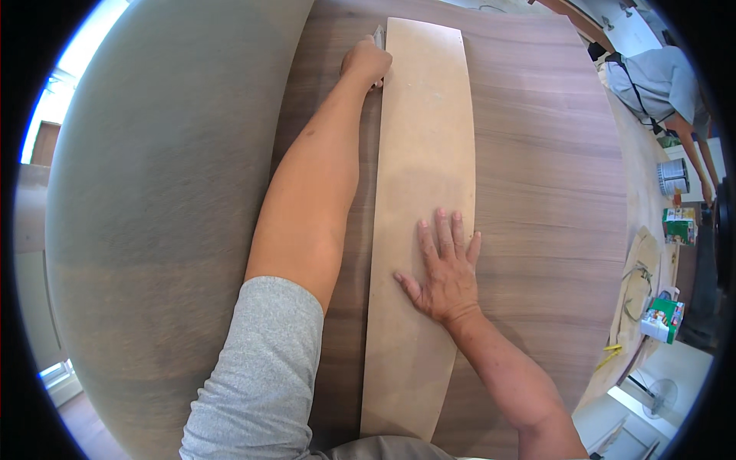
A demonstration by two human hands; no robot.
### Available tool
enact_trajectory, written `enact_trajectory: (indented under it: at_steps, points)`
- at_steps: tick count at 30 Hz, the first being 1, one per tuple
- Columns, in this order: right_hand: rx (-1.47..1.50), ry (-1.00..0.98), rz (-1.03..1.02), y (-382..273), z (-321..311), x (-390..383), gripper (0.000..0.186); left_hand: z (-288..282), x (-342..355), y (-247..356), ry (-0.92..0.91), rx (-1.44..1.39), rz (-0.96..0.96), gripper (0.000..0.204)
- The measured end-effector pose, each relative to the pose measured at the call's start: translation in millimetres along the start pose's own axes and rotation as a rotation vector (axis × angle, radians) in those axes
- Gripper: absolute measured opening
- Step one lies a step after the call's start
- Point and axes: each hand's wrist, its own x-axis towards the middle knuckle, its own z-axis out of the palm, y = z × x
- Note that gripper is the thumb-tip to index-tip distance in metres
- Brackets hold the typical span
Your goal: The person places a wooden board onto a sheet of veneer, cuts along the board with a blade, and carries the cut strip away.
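A long pale wooden board (pixel 422 138) lies lengthwise on a brown wood-grain sheet (pixel 544 161), running from near my body to the far side. My left hand (pixel 366 63) is closed in a fist at the board's far left edge. It grips a small tool, of which only a greyish tip (pixel 379 35) pokes out past the knuckles; the rest is hidden, so its kind cannot be told. Flat on the nearer half of the board rests my right hand (pixel 445 276), fingers spread, pressing with nothing in it.
A large grey-brown curved panel (pixel 161 192) rises along the left. At the right, a bench (pixel 640 199) carries a metal can (pixel 673 176), green-and-white containers (pixel 663 318) and a yellow item (pixel 611 356). Another person (pixel 659 88) bends there; a fan (pixel 661 395) stands lower right.
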Motion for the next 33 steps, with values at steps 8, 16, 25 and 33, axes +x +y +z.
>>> enact_trajectory:
  at_steps: [8,16,25,33]
  points:
    - [0.023,-0.007,-0.003,2,-3,0,0.093,15,21,15,0.133,0.434,0.143,0.048]
    - [0.012,0.009,-0.017,3,1,0,0.095,12,22,27,0.116,0.516,0.161,0.044]
    - [-0.004,0.001,-0.022,-1,1,2,0.097,5,17,24,0.105,0.548,0.191,0.046]
    - [-0.014,-0.01,-0.014,-3,0,2,0.096,4,-27,12,0.103,0.545,0.172,0.046]
